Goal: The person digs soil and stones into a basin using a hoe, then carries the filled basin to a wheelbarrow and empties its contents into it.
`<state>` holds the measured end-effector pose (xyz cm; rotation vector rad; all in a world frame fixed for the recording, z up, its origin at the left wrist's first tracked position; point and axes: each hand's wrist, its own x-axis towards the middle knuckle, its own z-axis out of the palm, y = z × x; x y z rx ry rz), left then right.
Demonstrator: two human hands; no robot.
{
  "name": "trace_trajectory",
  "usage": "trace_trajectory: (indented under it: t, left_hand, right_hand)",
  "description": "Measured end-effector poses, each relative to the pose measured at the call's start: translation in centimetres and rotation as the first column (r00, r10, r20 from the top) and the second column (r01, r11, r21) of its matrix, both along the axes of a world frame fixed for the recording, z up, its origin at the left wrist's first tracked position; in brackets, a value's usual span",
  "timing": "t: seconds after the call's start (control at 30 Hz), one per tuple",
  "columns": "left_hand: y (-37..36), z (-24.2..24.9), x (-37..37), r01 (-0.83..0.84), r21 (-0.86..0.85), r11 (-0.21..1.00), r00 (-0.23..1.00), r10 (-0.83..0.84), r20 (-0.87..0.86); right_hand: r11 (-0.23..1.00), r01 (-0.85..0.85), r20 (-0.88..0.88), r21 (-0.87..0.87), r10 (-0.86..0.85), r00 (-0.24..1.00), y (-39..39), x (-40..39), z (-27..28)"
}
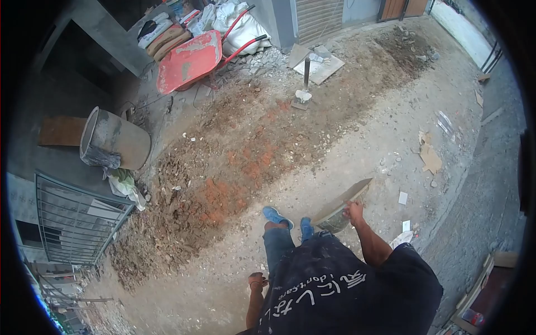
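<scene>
My right hand [353, 213] is closed on the rim of a shallow grey pan [335, 216], dusty and tilted on its edge beside my right leg. The pan's far end points up and to the right; its lower part is partly hidden by my body. My left hand [257, 281] hangs by my left thigh with its fingers curled, and nothing shows in it. Below me are my blue shoes [277, 216] on the dusty ground, next to a strip of loose brown soil [184, 223].
A red wheelbarrow [190, 62] stands at the upper left near stacked sacks [245, 28]. A dark-handled tool with a flat base [301, 99] stands on the soil. At left are a concrete cylinder [125, 139] and a metal grille [84, 220]. Torn cardboard [430, 156] lies right.
</scene>
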<state>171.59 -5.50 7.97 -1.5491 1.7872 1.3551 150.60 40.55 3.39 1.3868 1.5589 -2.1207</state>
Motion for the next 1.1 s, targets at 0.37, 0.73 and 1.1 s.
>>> trace_trajectory:
  t: [0.37,0.73,1.1]
  left_hand:
    - [-5.6,-5.4,-12.7,0.969,-0.227,0.101,0.176,-0.924,0.338]
    - [-14.9,2.0,-44.1,0.213,0.043,0.976,0.972,-0.208,-0.107]
    - [-11.5,2.7,-66.5,0.328,0.02,0.944,0.926,-0.318,-0.204]
  right_hand:
    - [0.986,0.164,-0.026,-0.027,-0.165,0.986,-4.0,-15.8,1.1]
    - [0.897,0.432,-0.182,-0.099,-0.443,0.878,-3.6,-33.9,7.2]
    - [0.912,0.393,-0.238,-0.121,-0.411,0.88,0.1,-53.0,4.6]
